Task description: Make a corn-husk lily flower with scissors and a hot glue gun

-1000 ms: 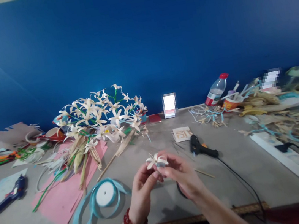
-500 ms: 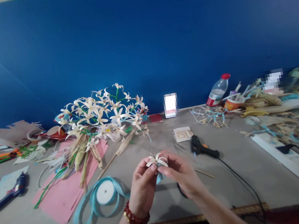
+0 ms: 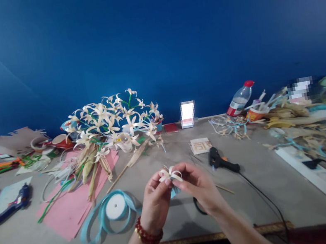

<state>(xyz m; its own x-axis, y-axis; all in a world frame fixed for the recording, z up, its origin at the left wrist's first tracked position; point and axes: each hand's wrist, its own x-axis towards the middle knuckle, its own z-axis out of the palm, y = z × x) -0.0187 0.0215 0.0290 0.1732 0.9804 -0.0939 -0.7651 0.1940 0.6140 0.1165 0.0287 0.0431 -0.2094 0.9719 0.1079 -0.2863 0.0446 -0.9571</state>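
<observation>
Between my fingertips, above the front middle of the table, is a small cream-white flower (image 3: 170,174) with narrow curling petals. My left hand (image 3: 157,196) pinches it from the left, thumb near its base. From the right, the thumb and fingers of my right hand (image 3: 197,185) close on the same flower. A bit of light blue ribbon (image 3: 174,192) shows below the flower, between the hands; what it belongs to is hidden. The handle loop of a dark tool (image 3: 199,207) lies partly behind my right wrist.
A spool of blue ribbon (image 3: 115,206) lies left, by pink paper (image 3: 63,219) and dried husks (image 3: 91,168). Many white flowers (image 3: 112,118) stand behind. A black glue gun (image 3: 222,160) with a cord and a power strip (image 3: 315,179) are right; a blue glue gun (image 3: 15,205) is far left.
Both hands keep their pinch on the flower, with hardly any movement. The whole view has shifted slightly, so the table's things appear a little further right.
</observation>
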